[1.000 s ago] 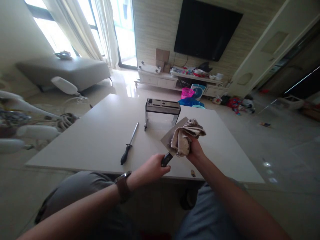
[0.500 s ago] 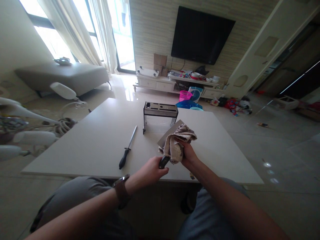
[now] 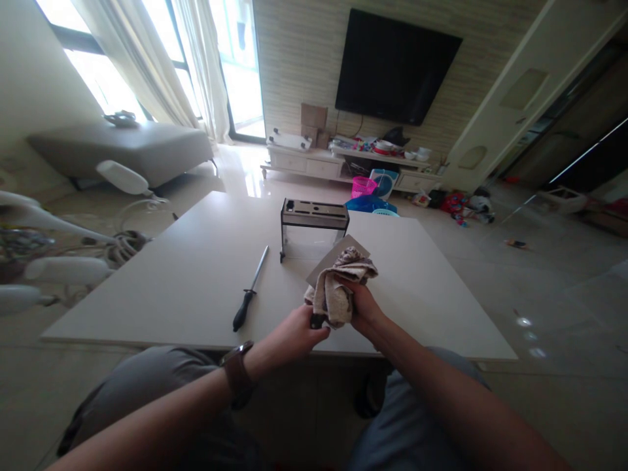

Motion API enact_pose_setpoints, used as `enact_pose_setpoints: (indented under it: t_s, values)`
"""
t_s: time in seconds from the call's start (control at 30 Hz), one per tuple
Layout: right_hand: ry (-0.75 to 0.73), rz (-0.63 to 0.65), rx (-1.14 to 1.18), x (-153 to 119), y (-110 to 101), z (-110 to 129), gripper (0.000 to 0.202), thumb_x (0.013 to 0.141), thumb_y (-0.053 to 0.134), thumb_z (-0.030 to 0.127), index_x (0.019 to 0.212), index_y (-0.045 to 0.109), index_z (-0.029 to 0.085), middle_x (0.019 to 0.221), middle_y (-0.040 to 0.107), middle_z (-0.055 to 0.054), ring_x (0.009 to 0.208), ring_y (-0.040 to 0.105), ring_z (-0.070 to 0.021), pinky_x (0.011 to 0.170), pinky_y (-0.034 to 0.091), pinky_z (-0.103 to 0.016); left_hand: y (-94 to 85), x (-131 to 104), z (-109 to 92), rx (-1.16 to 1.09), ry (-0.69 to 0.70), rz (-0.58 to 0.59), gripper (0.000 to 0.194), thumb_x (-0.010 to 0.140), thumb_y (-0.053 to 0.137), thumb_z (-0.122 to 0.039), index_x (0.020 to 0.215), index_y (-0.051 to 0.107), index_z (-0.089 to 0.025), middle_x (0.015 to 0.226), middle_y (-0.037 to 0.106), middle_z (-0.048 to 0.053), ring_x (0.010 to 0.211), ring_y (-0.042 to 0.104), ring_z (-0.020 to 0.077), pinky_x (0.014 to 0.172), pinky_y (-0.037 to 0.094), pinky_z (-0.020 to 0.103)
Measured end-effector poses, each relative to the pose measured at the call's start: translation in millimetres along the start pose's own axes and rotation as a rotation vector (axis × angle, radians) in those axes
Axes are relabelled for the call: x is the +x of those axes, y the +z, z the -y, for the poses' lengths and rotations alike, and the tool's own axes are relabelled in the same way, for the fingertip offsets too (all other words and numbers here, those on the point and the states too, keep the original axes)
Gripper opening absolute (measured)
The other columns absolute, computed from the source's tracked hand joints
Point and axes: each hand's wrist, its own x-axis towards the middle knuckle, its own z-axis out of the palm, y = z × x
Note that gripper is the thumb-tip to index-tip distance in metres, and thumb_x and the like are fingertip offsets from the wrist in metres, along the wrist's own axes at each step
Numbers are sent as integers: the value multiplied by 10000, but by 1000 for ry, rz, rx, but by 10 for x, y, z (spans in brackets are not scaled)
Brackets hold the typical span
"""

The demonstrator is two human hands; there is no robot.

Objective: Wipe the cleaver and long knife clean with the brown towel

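My left hand [image 3: 297, 332] is closed around the black handle of a cleaver [image 3: 328, 256], whose broad grey blade points away and to the right. A crumpled brown-and-cream cloth [image 3: 332, 296] covers much of the blade. My right hand [image 3: 362, 305] grips the cloth against the blade, its fingers partly hidden in the folds. Left of my hands a honing steel [image 3: 244, 310] with a black handle lies on the white table [image 3: 186, 281]. Beyond the cleaver stands a knife block [image 3: 314, 212] with a slotted metal top and clear sides.
Past the table's far edge are a pink basket [image 3: 364, 188] and a blue plastic item [image 3: 369, 204] on the floor. A low white cabinet [image 3: 304, 161] stands under a wall television [image 3: 395, 69]. White lamp-like parts [image 3: 69, 269] lie left of the table.
My right hand has slid the cloth along the blade towards the handle, down and to the left. More of the blade's far end shows. My left hand has barely moved.
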Motion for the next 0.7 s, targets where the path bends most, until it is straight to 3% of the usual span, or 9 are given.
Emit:
enact_pose_setpoints:
  t_s: [0.27, 0.7]
  values:
    - [-24, 21, -6, -7, 4, -6, 395, 599, 890, 326, 949, 749, 210, 863, 796, -9, 748, 708, -206, 732, 586, -322, -7, -6, -6, 2, 2, 1, 237, 838, 631, -312, 938, 737, -125, 840, 693, 31, 741, 564, 181, 707, 442, 287]
    - [-4, 17, -21, 0, 1, -5, 404, 593, 888, 325, 951, 745, 208, 863, 796, -12, 737, 707, -204, 723, 589, -322, -9, -11, -26, 2, -21, 5, 275, 831, 624, -322, 971, 741, -117, 843, 698, 42, 743, 563, 186, 709, 446, 294]
